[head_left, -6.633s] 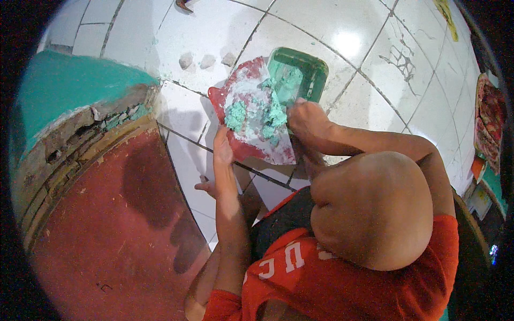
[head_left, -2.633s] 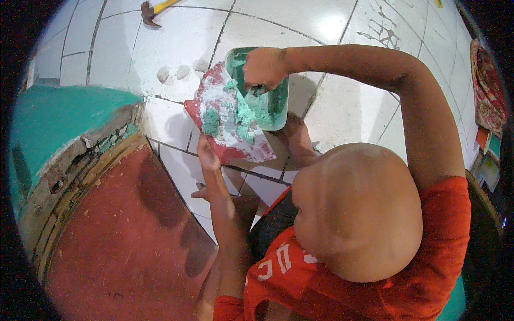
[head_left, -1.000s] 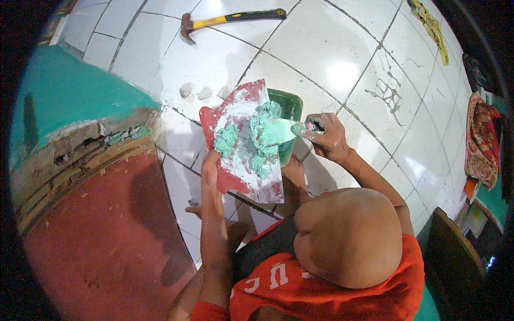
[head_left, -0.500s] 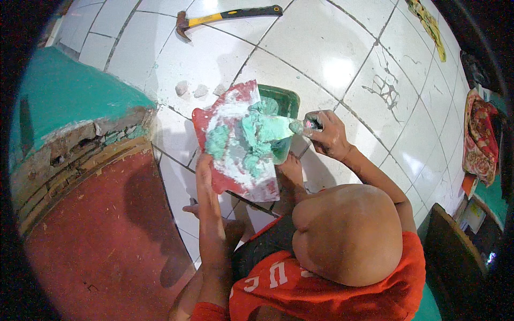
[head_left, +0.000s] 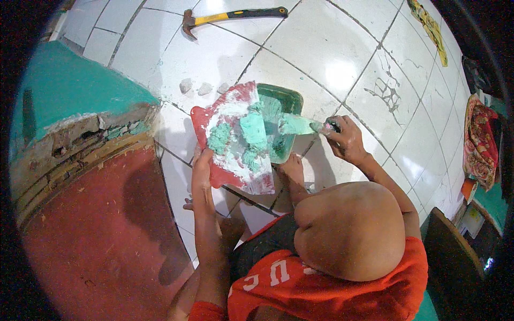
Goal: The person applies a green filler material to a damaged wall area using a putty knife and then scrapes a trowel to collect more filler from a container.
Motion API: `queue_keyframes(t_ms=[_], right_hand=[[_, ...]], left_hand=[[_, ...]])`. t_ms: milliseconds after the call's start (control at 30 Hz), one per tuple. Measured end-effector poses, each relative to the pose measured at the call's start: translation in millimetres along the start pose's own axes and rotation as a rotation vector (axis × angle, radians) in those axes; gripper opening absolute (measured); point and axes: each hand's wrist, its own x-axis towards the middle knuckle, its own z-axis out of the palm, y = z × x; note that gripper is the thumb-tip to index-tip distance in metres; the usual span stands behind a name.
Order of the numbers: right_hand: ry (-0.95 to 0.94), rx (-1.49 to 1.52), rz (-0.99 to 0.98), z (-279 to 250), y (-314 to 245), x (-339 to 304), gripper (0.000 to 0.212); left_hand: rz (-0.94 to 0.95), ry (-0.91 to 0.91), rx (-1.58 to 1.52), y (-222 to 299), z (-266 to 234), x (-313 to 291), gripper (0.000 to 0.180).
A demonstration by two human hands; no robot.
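Note:
My left hand [head_left: 202, 170] grips the left edge of a flat red board [head_left: 227, 179], its fingers partly hidden beneath. White smears cover much of the board. Mint-green putty [head_left: 254, 128] lies on it in a thick mound, with a smaller lump at the left. In my right hand [head_left: 348, 140] is a putty knife [head_left: 298, 124], held by its handle, its blade coated in green putty. The blade is to the right of the mound, apart from it, over the edge of a green plastic tub [head_left: 294, 96]. The board hides the tub's left part.
A claw hammer [head_left: 235, 16] with a yellow and black handle lies on the white tile floor beyond the tub. Several small rubble chunks [head_left: 205, 89] sit nearer. At left is a broken green ledge [head_left: 80, 91] above a red surface [head_left: 96, 230]. My bare foot [head_left: 292, 168] is beside the tub.
My right hand has drawn the putty knife to the right, off the mound. The putty's top now looks flatter and smoother. My left hand still holds the board, almost in the same place.

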Motion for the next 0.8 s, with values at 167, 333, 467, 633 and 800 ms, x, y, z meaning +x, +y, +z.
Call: queue_keyframes(t_ms=[167, 333, 467, 633, 800], right_hand=[[-0.199, 0.232, 0.302, -20.7, 12.2, 12.2, 0.031], [-0.498, -0.181, 0.025, -37.6, 5.3, 79.1, 0.021], [-0.599, -0.432, -0.277, 13.1, -26.4, 125.0, 0.009], [-0.228, -0.574, -0.659, 59.8, -23.3, 127.5, 0.006], [-0.324, -0.632, -0.697, 71.7, -19.7, 144.9, 0.008]], left_hand=[[-0.051, -0.057, -0.095, 2.5, -11.2, -2.7, 0.048], [0.114, -0.110, -0.351, -7.5, -50.7, 7.5, 0.043], [0.099, -0.109, -0.273, -28.0, -95.4, 20.1, 0.042], [-0.038, -0.229, -0.353, -52.8, -70.0, 27.0, 0.041], [-0.136, -0.257, -0.372, -58.7, -58.3, 30.1, 0.041]])
